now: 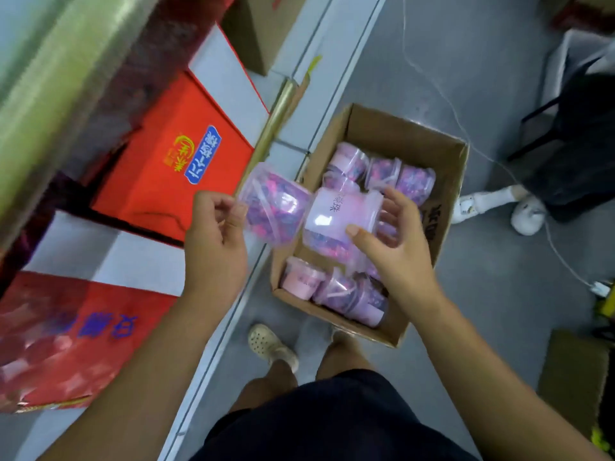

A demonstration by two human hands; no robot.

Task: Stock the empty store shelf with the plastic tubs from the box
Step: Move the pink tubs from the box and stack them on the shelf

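Note:
An open cardboard box (446, 181) stands on the grey floor beside the white shelf (146, 261) and holds several clear tubs (382, 173) of pink and purple beads. My left hand (216, 227) grips one bead-filled tub (276, 207) at its rim, above the shelf's front edge. My right hand (389, 237) holds a second tub (342, 211) with a pale pink label, thumb in front and fingers curled behind it, just above the box. The two held tubs touch each other.
Red gift boxes (173, 168) (60, 344) sit on the shelf to the left. A brown carton (259, 31) stands at the shelf's far end. A white cable (466, 128) runs across the floor. Another person's white shoes (525, 214) and dark bag are at right. My own feet are below.

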